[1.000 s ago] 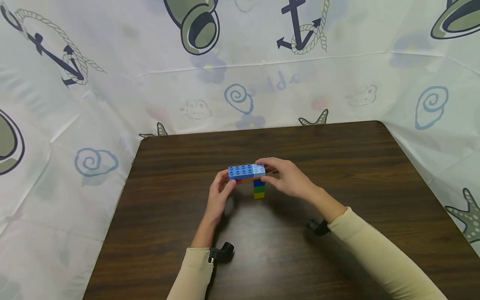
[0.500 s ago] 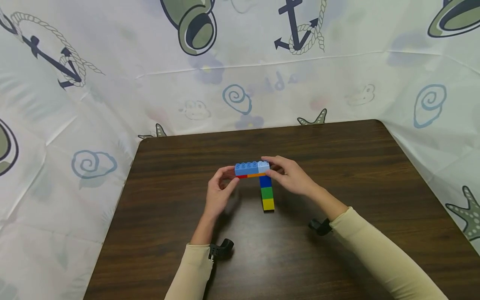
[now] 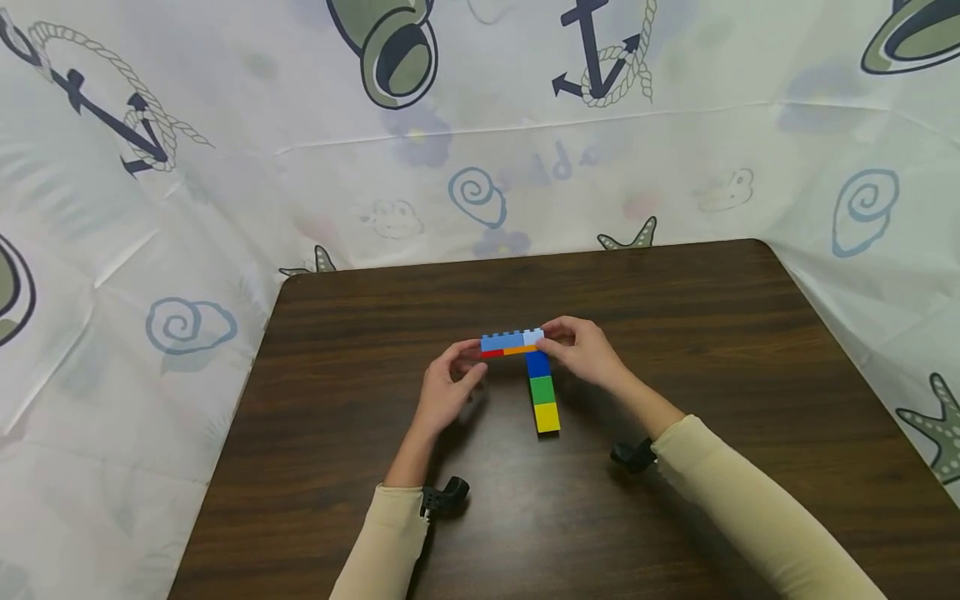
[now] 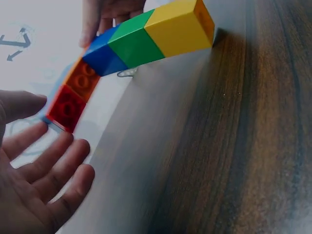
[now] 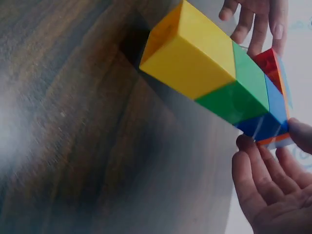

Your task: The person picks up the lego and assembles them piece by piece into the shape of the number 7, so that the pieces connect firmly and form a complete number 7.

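An assembly of toy building bricks [image 3: 543, 390] is held up in an angled shape. Its blue and pale-blue top row [image 3: 502, 342] lies over a red brick [image 4: 67, 108] and an orange brick [image 4: 82, 79]. From the right end a column of dark blue, green and yellow bricks [image 5: 195, 53] slants down toward the person, its hollow yellow end over the table. My right hand [image 3: 588, 354] pinches the pale-blue corner above the column. At the red end, the thumb and fingertips of my left hand [image 3: 446, 387] grip lightly, other fingers spread below.
The dark wooden table [image 3: 360, 350] lies under both hands. Behind and beside it hangs a white printed curtain [image 3: 247, 208]. Small black wrist cameras [image 3: 444, 498] sit at both cuffs.
The brick assembly has shifted to the right and tipped, so its column now swings toward the person and shows more of its length. My left thumb has loosened a little from the top row.
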`<move>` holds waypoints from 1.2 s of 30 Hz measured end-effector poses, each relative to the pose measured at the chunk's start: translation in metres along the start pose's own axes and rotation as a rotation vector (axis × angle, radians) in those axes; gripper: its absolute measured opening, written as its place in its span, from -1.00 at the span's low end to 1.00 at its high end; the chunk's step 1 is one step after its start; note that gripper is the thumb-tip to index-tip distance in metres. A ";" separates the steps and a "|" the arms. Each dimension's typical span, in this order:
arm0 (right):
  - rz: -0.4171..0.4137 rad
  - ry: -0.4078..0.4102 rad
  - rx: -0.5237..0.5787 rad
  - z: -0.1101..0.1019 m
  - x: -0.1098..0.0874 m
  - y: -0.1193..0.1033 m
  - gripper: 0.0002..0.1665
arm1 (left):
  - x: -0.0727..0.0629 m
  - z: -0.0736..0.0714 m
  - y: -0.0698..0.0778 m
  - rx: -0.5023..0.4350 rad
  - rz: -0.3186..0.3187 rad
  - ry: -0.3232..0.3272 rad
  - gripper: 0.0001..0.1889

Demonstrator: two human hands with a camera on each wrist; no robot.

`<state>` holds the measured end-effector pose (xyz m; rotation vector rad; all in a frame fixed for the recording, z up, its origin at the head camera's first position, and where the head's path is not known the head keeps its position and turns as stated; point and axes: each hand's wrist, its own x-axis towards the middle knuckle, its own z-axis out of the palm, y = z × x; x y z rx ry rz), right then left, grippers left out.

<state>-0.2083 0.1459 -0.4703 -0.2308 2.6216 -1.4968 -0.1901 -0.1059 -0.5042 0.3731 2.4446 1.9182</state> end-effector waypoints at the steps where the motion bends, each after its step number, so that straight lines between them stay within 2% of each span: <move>1: 0.017 0.002 -0.003 0.001 0.001 0.001 -0.63 | 0.000 0.000 -0.001 0.024 -0.010 -0.003 -0.60; 6: 0.117 -0.017 -0.006 0.005 0.003 0.008 -0.58 | -0.001 0.002 -0.003 0.152 -0.050 -0.022 -0.59; 11: 0.184 -0.045 -0.006 0.008 0.003 0.014 -0.55 | -0.002 0.004 -0.004 0.193 -0.099 -0.044 -0.59; 18: 0.203 -0.081 -0.060 0.012 0.003 0.016 -0.58 | -0.003 0.006 -0.007 0.227 -0.171 -0.085 -0.54; 28: 0.202 -0.098 -0.082 0.015 0.002 0.018 -0.58 | -0.004 0.003 -0.008 0.248 -0.216 -0.133 -0.50; 36: 0.193 -0.112 -0.064 0.012 0.002 0.021 -0.56 | -0.003 0.000 -0.004 0.275 -0.217 -0.144 -0.50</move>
